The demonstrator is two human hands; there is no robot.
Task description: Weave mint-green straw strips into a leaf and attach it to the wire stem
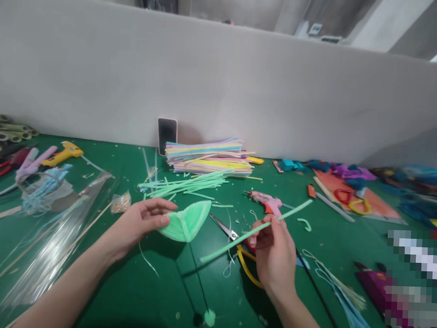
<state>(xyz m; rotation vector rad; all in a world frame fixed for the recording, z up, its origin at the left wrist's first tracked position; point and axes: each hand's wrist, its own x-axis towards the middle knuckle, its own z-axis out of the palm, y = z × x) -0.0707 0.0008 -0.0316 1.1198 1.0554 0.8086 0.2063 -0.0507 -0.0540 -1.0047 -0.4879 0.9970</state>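
My left hand (144,223) pinches the left end of a mint-green leaf shape (193,220), which looks made of fuzzy pipe cleaners side by side. Between the fingertips of my right hand (275,247) is a single mint-green pipe cleaner (224,249), slanting up to the right. It stays apart from the leaf. Scissors (233,234) with yellow and red handles lie partly behind my right hand. Just beyond that hand rests a pink glue gun (265,200). A thin dark stem with a green fuzzy ball (209,318) is below the leaf.
Loose green pipe cleaners (189,184) lie before a multicoloured bundle (208,156) and a phone (167,133) leaning on the white partition (221,87). Clear plastic sleeves (61,244) and a yellow glue gun (66,153) lie left. An orange sheet (375,203) lies right.
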